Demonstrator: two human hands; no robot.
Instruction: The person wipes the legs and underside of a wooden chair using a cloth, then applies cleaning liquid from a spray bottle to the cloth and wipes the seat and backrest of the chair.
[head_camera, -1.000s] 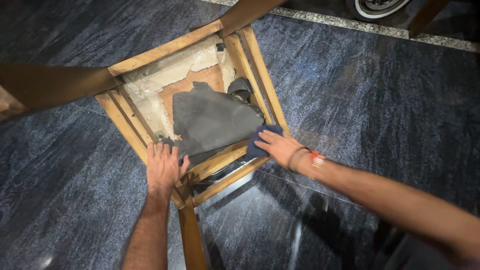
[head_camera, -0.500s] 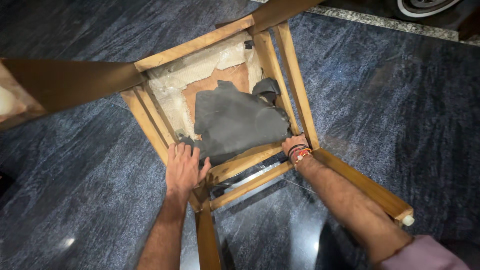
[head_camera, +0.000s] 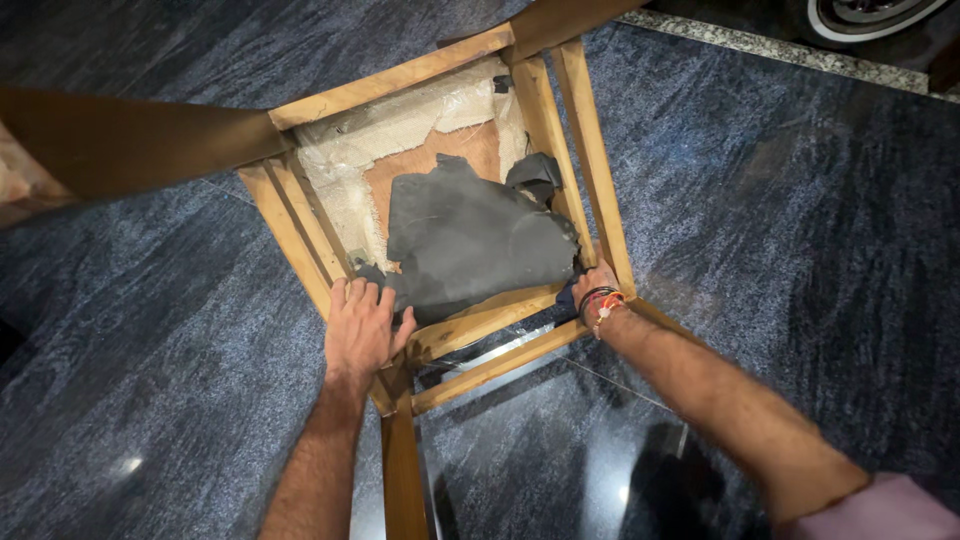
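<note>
**Upturned chair, underside work**

Wooden chair (head_camera: 590, 140) upside down on dark floor (head_camera: 800, 200). Left hand (head_camera: 362, 328) spread flat on frame corner. Right hand (head_camera: 596, 282) at opposite corner, pressing blue cloth (head_camera: 566, 296) on rail; grip mostly hidden, cannot tell. One torn grey lining (head_camera: 470, 240), partly detached. Wiping looks ongoing. Two hands, one cloth, one chair.

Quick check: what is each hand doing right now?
Left hand: open, flat on the chair frame.
Right hand: at the frame corner, fingers hidden; cannot tell.
</note>
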